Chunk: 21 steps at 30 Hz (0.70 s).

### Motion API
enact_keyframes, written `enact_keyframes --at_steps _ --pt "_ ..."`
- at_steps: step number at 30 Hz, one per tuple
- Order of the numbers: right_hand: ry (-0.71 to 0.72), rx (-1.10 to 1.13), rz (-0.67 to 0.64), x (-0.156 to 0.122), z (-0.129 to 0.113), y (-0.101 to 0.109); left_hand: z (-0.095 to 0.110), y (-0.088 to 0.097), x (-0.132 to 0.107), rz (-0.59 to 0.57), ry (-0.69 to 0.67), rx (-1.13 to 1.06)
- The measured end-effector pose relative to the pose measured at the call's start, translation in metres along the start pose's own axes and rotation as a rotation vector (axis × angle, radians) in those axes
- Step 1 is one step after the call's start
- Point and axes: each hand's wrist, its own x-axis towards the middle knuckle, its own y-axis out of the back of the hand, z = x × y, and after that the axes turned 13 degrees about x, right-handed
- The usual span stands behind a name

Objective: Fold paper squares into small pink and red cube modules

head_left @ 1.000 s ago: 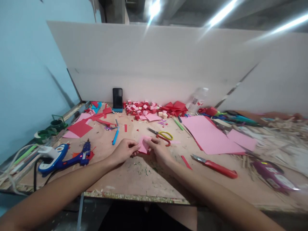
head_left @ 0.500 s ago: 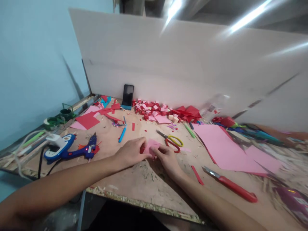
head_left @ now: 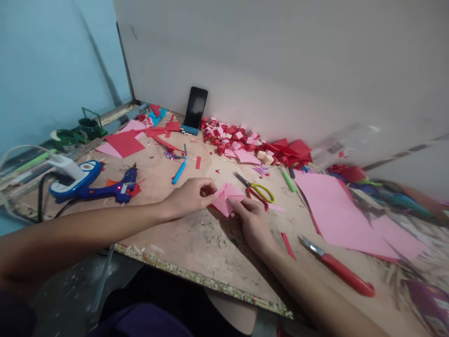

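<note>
Two bare hands of mine are meeting above the desk (head_left: 168, 234), and a folded pink paper (head_left: 226, 199) is sitting between them. My right hand (head_left: 253, 220) is clamping the paper's right side, the thumb pressing on top. My left hand (head_left: 191, 199) is curling in at the paper's left edge, thumb and forefinger bending toward each other; I cannot tell whether they are pinching it. Creases are crossing the upper face, and some red is showing below its left side.

Just beyond my right hand, scissors (head_left: 260, 189) with yellow and red handles are lying with their points facing away. To the right of that hand a red strip (head_left: 288, 246) is resting, and farther right a red-handled knife (head_left: 345, 272) is lying. Beyond the knife, a large pink sheet (head_left: 342, 213) is spreading over red paper. Past my left hand a blue pen-like tool (head_left: 180, 171) is resting; well to that hand's left, a blue glue gun (head_left: 114, 189) is lying. Farther beyond both hands, small red and pink paper pieces (head_left: 228, 138) are forming a pile.
</note>
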Motion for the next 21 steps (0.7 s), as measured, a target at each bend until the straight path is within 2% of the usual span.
enact_keyframes --at_steps 5,8,11,14,17,21 --pt "-0.044 0.098 -0.014 0.005 0.004 0.004 -0.006 -0.001 0.004 0.047 0.094 -0.144" --pt "-0.066 0.106 -0.027 0.006 0.005 0.004 -0.010 -0.004 0.004 0.019 0.155 -0.247" --pt "-0.061 0.076 -0.018 0.006 0.006 0.004 -0.012 -0.005 0.003 -0.003 0.159 -0.296" --pt "-0.079 0.082 -0.030 0.006 0.007 0.004 -0.010 -0.004 0.003 0.014 0.159 -0.289" --pt "-0.135 0.115 -0.113 0.005 0.004 0.003 -0.007 0.000 0.004 0.049 0.124 -0.264" --pt "-0.161 0.146 -0.189 0.004 -0.006 0.004 -0.002 0.003 0.003 0.116 0.013 -0.081"
